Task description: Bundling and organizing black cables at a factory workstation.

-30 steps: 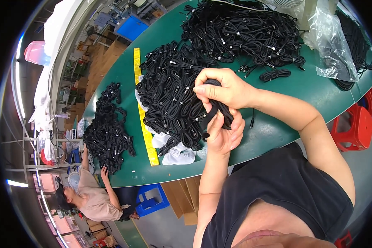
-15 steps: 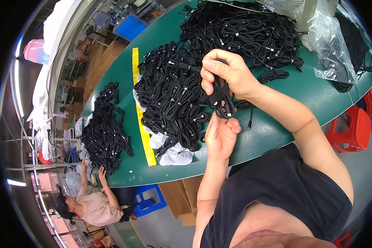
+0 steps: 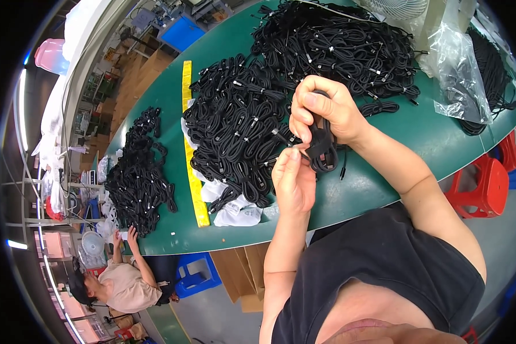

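Note:
Above the near side of the table, my right hand is closed around a coiled black cable, whose loops hang below the fingers. A wide black strap wraps across the coil. Lower and to the left, my left hand pinches at the strap's left side with thumb and forefinger; the exact bit between the fingertips is partly hidden. Just left of my hands lies a heap of coiled black cables, many with pale metal plugs. Another cable's plug end lies on the table right of the coil.
The green table carries a larger cable pile at the back and another at the left. A yellow strip borders white bags. A clear plastic bag, fan and red stool are right. A co-worker stands left.
My left hand has risen from under the coil to pinch at the strap's side. My right hand, still gripping the coil, has shifted slightly right.

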Demonstrator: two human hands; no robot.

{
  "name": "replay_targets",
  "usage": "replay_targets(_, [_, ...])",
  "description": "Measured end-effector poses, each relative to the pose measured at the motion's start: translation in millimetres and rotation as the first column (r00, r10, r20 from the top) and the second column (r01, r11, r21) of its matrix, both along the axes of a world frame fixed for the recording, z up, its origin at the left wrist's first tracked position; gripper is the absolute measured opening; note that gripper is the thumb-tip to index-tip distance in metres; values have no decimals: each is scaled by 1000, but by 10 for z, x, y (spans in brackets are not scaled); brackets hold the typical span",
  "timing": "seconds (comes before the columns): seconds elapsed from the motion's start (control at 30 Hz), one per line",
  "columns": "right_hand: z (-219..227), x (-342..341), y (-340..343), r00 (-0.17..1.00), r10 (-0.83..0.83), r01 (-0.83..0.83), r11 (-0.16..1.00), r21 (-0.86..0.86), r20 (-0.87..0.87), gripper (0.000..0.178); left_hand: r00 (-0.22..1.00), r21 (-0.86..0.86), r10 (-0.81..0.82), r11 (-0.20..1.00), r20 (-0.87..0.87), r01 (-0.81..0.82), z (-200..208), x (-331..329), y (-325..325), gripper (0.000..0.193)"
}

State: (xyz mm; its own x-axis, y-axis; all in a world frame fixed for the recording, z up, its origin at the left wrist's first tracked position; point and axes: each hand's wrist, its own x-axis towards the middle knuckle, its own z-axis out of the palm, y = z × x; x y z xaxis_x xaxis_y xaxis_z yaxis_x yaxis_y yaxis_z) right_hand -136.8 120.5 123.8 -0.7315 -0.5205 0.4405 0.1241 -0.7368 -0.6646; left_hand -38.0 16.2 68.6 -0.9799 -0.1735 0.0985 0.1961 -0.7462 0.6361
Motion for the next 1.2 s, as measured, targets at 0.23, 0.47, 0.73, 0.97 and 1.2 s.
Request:
replay_targets(0.23, [4,85,-7,917,-94,200,950,242,-388,19,957,13,-274,962,97,274,139,-38,-38,39])
replay_targets(0.47, [-34,97,45,901,-55,212,921,327,-429,13,910,40,-412,911,38,411,44,-82,-12,47])
replay_targets(0.73, [-20,67,68,882,-29,252,874,417,-471,14,839,123,-542,831,-45,543,18,-83,-36,52])
replay_targets(0.97, [-129,44,50,810,-63,312,888,338,-583,11,904,-219,-409,878,120,426,85,-25,-29,17])
replay_targets(1.2, [-164,11,90,961,83,26,922,387,-264,15,872,-224,-444,846,206,483,77,37,8,22])
